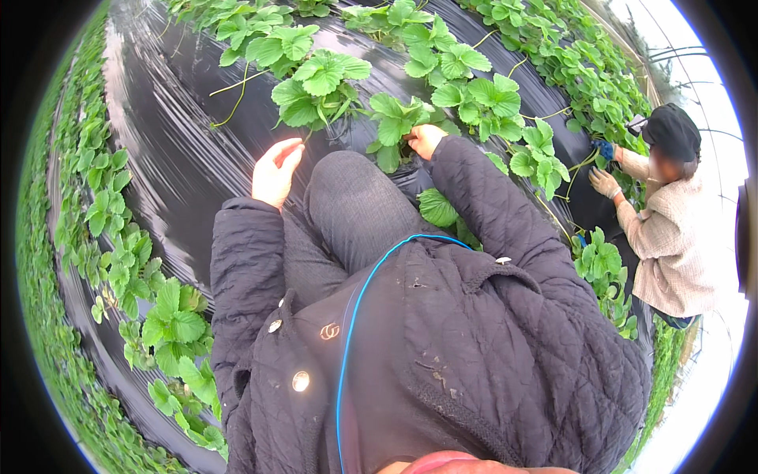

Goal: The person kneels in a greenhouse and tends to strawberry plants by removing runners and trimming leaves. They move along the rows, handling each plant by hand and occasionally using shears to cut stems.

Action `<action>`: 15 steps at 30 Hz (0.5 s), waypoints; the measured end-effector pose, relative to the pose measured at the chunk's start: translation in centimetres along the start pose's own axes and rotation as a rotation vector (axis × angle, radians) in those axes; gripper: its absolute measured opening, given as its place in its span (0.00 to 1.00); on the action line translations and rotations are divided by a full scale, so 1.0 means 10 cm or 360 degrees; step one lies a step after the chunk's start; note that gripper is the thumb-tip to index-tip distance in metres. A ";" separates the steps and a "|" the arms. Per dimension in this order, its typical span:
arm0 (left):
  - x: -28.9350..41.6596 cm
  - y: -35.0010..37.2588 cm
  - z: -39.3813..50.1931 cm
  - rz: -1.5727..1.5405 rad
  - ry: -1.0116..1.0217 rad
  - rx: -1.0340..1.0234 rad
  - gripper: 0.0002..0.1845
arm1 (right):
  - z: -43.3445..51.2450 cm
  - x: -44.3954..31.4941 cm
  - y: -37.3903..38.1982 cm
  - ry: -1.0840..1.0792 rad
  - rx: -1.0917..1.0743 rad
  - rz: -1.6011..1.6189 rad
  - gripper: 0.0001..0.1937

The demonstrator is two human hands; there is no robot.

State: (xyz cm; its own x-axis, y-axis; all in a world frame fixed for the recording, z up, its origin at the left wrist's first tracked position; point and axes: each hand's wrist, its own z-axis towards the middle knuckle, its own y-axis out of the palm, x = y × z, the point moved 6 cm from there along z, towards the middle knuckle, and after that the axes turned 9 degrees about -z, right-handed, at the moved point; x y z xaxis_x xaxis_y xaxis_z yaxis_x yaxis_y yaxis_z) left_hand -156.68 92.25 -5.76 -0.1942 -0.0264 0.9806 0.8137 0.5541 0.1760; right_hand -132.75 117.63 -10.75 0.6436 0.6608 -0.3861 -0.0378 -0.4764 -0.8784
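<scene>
My left hand (275, 172) is raised beside my knee, thumb and fingertips pinched together on what looks like a thin plant stem just below a leafy strawberry plant (323, 74). To the right, my right hand (425, 141) reaches into the base of another strawberry plant (394, 121); its fingertips are partly hidden by the leaves, so what they hold does not show. Thin runners (240, 98) from the plants lie across the black plastic mulch film (183, 124). A strawberry leaf (437, 207) shows beneath my right sleeve.
At the right, a co-worker (672, 237) in a dark cap and gloves handles plants in the neighbouring row. Dense strawberry rows (127, 272) run along the left, and more plants (551, 53) grow at the top. A blue cord (349, 332) crosses my jacket.
</scene>
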 end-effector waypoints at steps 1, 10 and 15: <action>0.02 -0.04 -0.02 0.0008 -0.0015 0.0051 0.16 | 0.00 0.04 0.00 0.0034 -0.0027 0.0028 0.17; 0.23 0.16 -0.10 0.0098 0.0056 -0.0050 0.16 | -0.14 -0.04 -0.18 0.0088 -0.0169 0.0369 0.16; 0.74 0.43 0.04 0.0339 0.0267 -0.0293 0.16 | -0.35 -0.21 -0.69 0.0080 -0.0191 0.0587 0.12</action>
State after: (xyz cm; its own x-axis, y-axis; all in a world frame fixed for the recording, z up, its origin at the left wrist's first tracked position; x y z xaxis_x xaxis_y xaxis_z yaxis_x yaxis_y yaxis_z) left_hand -154.89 94.79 2.24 0.0712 -0.0712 0.9949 0.9147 0.4024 -0.0367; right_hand -131.18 117.48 -2.84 0.6404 0.4046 -0.6528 -0.1861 -0.7429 -0.6430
